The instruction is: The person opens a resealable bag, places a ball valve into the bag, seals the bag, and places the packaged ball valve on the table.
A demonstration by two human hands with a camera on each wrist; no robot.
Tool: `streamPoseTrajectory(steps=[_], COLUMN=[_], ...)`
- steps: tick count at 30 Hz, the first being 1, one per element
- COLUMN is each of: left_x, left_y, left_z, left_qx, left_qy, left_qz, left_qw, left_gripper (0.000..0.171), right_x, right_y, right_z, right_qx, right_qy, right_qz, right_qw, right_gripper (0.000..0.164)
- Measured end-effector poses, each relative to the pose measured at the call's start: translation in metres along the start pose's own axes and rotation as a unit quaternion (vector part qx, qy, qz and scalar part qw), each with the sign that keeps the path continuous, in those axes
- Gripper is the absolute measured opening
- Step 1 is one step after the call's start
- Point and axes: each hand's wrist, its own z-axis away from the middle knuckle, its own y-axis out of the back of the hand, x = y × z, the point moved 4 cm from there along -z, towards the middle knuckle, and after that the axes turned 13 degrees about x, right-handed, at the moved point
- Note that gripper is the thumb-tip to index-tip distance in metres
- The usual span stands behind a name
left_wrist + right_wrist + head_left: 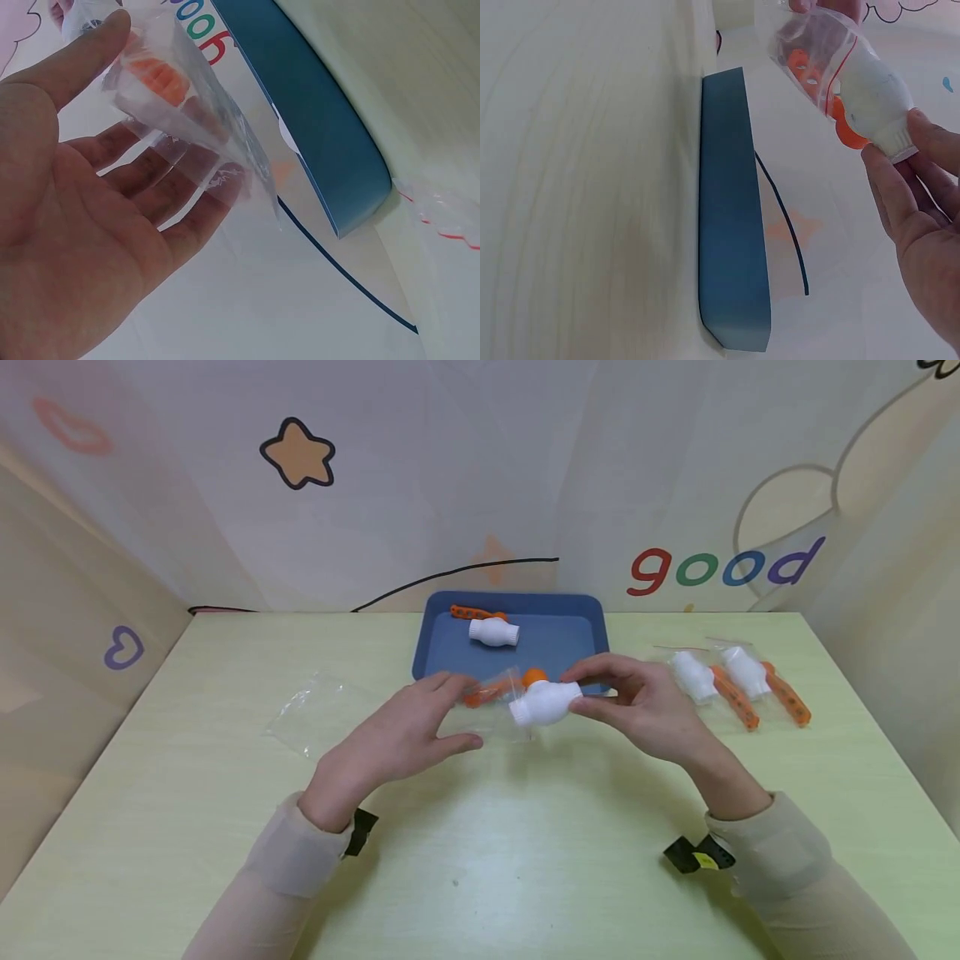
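Note:
My right hand pinches one end of a white plastic ball valve between thumb and fingers. The valve's white body sticks out of a clear zip bag, while its orange handle shows through the plastic. On the other side, my left hand is at the bag, thumb and fingers spread apart. In the left wrist view, its fingers lie behind the clear plastic, touching it. The bag's red seal line crosses near the valve in the right wrist view.
Behind the hands stands a blue tray with a white valve body and an orange handle inside. Two bagged valves with orange handles lie at the right. A flat clear bag lies at the left.

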Motion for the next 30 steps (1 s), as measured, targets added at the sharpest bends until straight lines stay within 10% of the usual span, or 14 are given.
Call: streamPoseTrajectory(steps=[30], left_x=[0.005], left_y=[-0.003], left_z=[-0.001], left_qx=[0.003], left_qy=[0.005], left_qz=[0.021], left_qw=[0.9998], left_gripper=[0.062], right_x=[-0.002], right_y=[-0.016], right_z=[0.005], right_qx=[-0.013], right_qy=[0.011], right_qz=[-0.097], right_qw=[0.995], right_gripper=[0.029])
